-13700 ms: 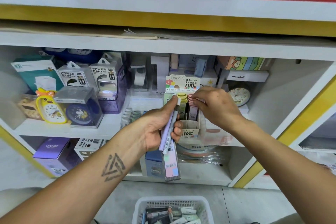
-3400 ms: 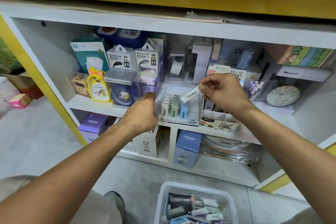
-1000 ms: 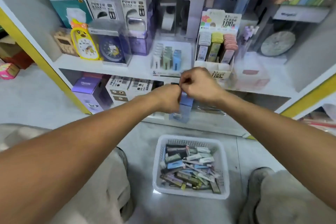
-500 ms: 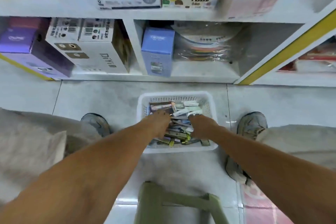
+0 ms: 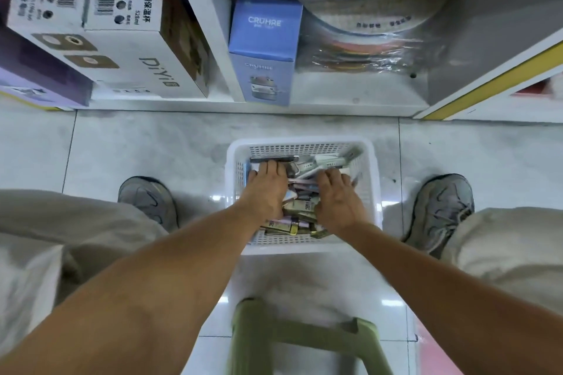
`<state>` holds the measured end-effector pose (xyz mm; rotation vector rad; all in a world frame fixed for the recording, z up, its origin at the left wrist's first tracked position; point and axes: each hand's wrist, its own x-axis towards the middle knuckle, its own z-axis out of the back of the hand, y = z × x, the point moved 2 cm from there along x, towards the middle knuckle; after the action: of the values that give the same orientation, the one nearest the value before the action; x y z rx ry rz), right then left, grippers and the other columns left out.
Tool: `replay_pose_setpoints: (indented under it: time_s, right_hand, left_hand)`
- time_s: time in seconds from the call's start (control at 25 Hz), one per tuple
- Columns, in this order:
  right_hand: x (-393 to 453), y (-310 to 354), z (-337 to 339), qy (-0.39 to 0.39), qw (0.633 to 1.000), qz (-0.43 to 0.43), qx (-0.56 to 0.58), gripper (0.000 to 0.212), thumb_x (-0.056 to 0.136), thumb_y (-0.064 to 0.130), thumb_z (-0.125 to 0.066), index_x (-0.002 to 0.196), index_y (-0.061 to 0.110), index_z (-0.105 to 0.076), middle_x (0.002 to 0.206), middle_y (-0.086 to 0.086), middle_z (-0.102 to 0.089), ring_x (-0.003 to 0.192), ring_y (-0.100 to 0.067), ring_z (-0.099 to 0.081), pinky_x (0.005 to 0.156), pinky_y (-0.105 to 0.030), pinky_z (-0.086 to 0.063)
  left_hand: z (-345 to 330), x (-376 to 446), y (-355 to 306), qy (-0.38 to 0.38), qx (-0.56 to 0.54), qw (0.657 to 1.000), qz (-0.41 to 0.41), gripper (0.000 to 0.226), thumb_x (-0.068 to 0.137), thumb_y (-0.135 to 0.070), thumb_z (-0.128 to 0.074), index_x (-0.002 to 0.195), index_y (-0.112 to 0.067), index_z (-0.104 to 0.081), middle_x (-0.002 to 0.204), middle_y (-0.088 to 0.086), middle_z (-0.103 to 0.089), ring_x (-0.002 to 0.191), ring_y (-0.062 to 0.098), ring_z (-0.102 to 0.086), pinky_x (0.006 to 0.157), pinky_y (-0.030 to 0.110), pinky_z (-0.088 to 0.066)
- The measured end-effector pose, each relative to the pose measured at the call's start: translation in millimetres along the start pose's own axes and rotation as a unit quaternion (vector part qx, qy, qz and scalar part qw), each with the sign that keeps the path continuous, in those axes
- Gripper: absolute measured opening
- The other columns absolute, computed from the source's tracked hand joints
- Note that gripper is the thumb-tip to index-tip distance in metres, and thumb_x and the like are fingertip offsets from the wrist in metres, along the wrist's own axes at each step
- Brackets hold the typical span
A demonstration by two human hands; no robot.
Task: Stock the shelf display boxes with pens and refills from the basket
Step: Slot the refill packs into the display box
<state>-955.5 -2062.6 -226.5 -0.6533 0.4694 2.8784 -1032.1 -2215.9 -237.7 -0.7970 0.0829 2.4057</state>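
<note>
A white plastic basket (image 5: 301, 143) stands on the floor between my feet. It holds several pen and refill packs (image 5: 300, 208) in green, pink, white and dark wrappers. Both of my hands are inside it. My left hand (image 5: 266, 189) lies palm down on the left part of the pile, its fingertips at a dark pack (image 5: 274, 159) by the far wall. My right hand (image 5: 338, 198) rests with spread fingers on the packs at the right. Neither hand visibly grips a pack. The shelf display boxes are out of view.
The lowest shelf runs across the top, with a blue CRUHRE box (image 5: 263, 49), a white DiYi carton (image 5: 137, 58) and plastic-wrapped round items (image 5: 371, 39). A green stool (image 5: 292, 335) sits below me. My shoes (image 5: 147, 199) (image 5: 440, 207) flank the basket.
My view has dropped from the upper shelf to the floor. Both hands came down from the shelf into the basket and now lie deeper among the packs.
</note>
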Motion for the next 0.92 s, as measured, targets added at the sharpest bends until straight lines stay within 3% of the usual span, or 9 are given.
replay_pose_setpoints:
  time_s: [0.08,0.24,0.36,0.44,0.6,0.72,0.76,0.84,0.92]
  right_hand:
    - [0,1,-2,-0.006,1.0,0.001,0.0,0.064,0.078,0.015,-0.064,0.138,0.008,-0.043,0.132,-0.014,-0.043,0.122,-0.035,-0.042,0.102,-0.047,-0.045]
    - [1,-3,-1,-0.012,0.998,-0.021,0.055,0.059,0.077,0.009,-0.062,0.134,0.012,-0.046,0.132,-0.01,-0.045,0.119,-0.034,-0.044,0.089,-0.046,-0.051]
    - [6,-9,3,0.012,0.997,-0.042,0.063,0.058,0.08,0.01,-0.065,0.134,0.017,-0.045,0.134,-0.005,-0.043,0.121,-0.031,-0.042,0.09,-0.044,-0.052]
    - [9,-11,5,0.028,0.997,-0.049,0.049,0.055,0.083,0.008,-0.064,0.134,0.016,-0.045,0.135,-0.005,-0.043,0.122,-0.031,-0.043,0.094,-0.043,-0.05]
    - [8,-4,16,0.066,0.996,-0.051,0.023,0.054,0.087,0.011,-0.062,0.137,0.016,-0.042,0.135,-0.007,-0.044,0.124,-0.03,-0.045,0.098,-0.042,-0.05]
    - [2,6,39,0.093,0.995,-0.03,0.022,0.053,0.086,0.01,-0.063,0.136,0.014,-0.045,0.134,-0.008,-0.047,0.122,-0.029,-0.048,0.097,-0.04,-0.049]
    - [1,10,51,0.104,0.993,-0.023,0.05,0.049,0.086,0.009,-0.064,0.132,0.011,-0.05,0.131,-0.01,-0.053,0.117,-0.027,-0.053,0.093,-0.037,-0.05]
    - [0,21,89,0.14,0.962,-0.044,0.23,0.035,0.084,0.003,-0.066,0.12,0.003,-0.062,0.116,-0.017,-0.068,0.094,-0.022,-0.064,0.078,-0.031,-0.055]
    - [-8,34,142,0.178,0.876,-0.046,0.446,0.028,0.084,-0.005,-0.065,0.111,-0.004,-0.067,0.105,-0.027,-0.071,0.077,-0.023,-0.069,0.063,-0.026,-0.057]
  left_hand:
    - [-3,6,4,0.015,-0.042,0.999,0.0,0.091,0.056,-0.028,-0.086,0.129,-0.006,-0.037,0.123,0.013,-0.045,0.117,0.03,-0.044,0.099,0.042,-0.04]
    - [4,16,18,0.083,-0.119,0.989,0.002,0.073,0.058,-0.02,-0.083,0.118,-0.011,-0.043,0.085,0.0,-0.053,0.08,0.021,-0.056,0.064,0.03,-0.048]
    - [19,21,26,0.121,-0.18,0.976,0.016,0.055,0.06,-0.019,-0.082,0.107,-0.013,-0.053,0.093,0.004,-0.063,0.08,0.019,-0.062,0.068,0.032,-0.057]
    - [28,19,30,0.147,-0.222,0.963,0.044,0.043,0.06,-0.019,-0.082,0.094,-0.012,-0.056,0.089,0.005,-0.062,0.076,0.016,-0.061,0.061,0.029,-0.052]
    - [47,0,35,0.173,-0.416,0.887,0.107,0.045,0.052,-0.01,-0.079,0.092,-0.002,-0.061,0.086,0.012,-0.061,0.073,0.022,-0.061,0.06,0.03,-0.047]
    - [71,-24,37,0.204,-0.506,0.831,0.109,0.041,0.057,-0.005,-0.08,0.097,-0.001,-0.068,0.087,0.015,-0.07,0.077,0.031,-0.069,0.063,0.033,-0.055]
    - [82,-32,36,0.22,-0.542,0.805,0.098,0.038,0.062,-0.001,-0.079,0.098,-0.002,-0.069,0.09,0.019,-0.072,0.08,0.034,-0.072,0.066,0.039,-0.058]
    - [109,-45,31,0.229,-0.606,0.76,0.054,0.031,0.069,0.005,-0.076,0.099,-0.002,-0.07,0.092,0.022,-0.073,0.081,0.034,-0.072,0.065,0.041,-0.059]
    - [143,-57,23,0.198,-0.645,0.738,0.005,0.028,0.072,0.008,-0.073,0.097,-0.005,-0.07,0.09,0.02,-0.073,0.08,0.032,-0.072,0.065,0.04,-0.058]
